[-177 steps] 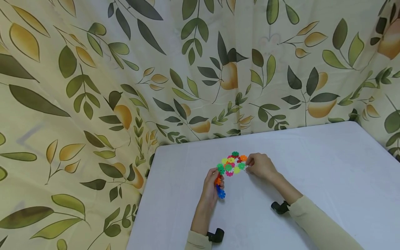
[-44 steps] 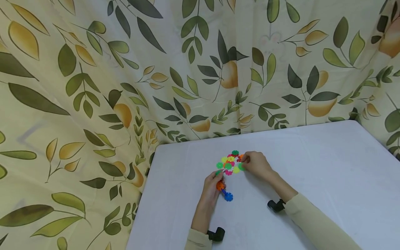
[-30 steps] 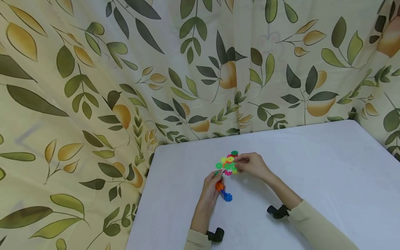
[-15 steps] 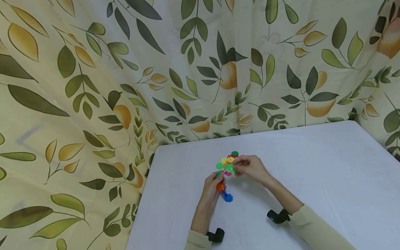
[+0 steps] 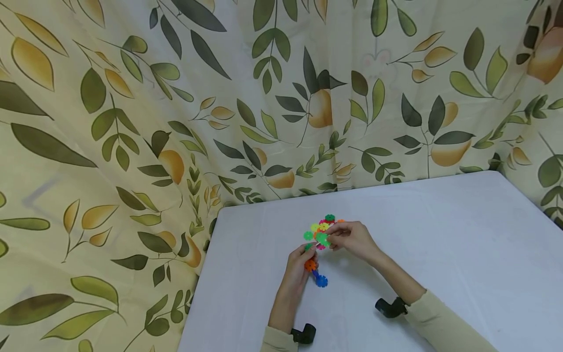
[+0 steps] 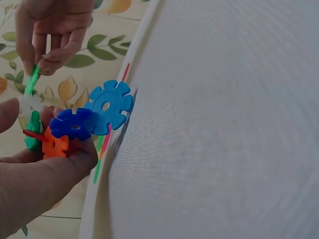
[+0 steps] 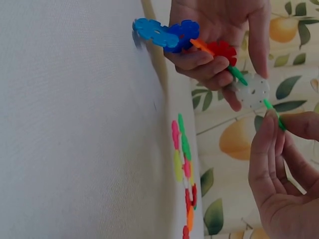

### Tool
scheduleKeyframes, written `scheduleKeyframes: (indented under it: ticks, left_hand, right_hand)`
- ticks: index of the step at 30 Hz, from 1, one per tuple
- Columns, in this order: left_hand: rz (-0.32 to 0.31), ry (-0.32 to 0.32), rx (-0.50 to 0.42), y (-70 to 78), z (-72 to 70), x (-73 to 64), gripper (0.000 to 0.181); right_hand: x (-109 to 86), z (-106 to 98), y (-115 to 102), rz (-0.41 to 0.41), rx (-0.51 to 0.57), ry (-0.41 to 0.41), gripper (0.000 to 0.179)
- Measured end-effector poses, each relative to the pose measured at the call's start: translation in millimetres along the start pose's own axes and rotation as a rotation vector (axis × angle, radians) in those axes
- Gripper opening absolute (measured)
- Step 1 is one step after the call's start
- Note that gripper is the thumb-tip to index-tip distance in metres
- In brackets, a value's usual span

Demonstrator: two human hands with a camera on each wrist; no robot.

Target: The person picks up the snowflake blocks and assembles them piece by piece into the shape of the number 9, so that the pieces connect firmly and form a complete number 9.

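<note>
My left hand [image 5: 299, 266] grips a chain of notched plastic snowflake discs. In the left wrist view the chain has a light blue disc [image 6: 115, 104] at one end, then a dark blue disc [image 6: 70, 125] and an orange disc [image 6: 55, 148]. Beyond them, the right wrist view shows a red disc [image 7: 223, 51] and a white disc [image 7: 253, 91], joined by a green one partly hidden by fingers. Thumb and fingertips of my right hand [image 5: 354, 240] pinch another green snowflake disc [image 5: 322, 238], its edge meeting the white disc's edge. How deep the notches sit cannot be told.
Just behind the hands, several loose snowflake discs [image 5: 314, 228] in pink, yellow, green, orange and red lie on the white-covered table [image 5: 440, 254]. A leaf-patterned curtain [image 5: 272, 112] hangs behind and to the left. Each wrist wears a black camera [image 5: 303, 334].
My right hand has moved left from the right side of the loose discs, bringing the green disc to the chain's white end. The left hand has turned the chain slightly, its blue end swinging right.
</note>
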State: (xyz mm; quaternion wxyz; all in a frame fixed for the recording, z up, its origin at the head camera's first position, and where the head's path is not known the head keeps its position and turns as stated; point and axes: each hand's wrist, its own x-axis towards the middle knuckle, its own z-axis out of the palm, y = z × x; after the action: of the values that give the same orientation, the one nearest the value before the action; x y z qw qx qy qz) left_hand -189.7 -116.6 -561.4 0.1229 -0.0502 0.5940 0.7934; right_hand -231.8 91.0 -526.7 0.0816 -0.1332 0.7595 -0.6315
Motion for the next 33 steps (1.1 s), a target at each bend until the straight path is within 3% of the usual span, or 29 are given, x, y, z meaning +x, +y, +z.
scheduleKeyframes:
  ticks: [14,33]
  left_hand:
    - [0.019,0.001,0.015,-0.6,1.5,-1.1,0.031]
    - [0.064,0.059,0.026,-6.3,0.9,-0.1,0.032]
  right_hand:
    - [-1.3,-5.0,2.0,-0.010,-0.035,-0.024,0.025]
    - [-4.5,8.3,6.8,0.010,0.135,0.052,0.028]
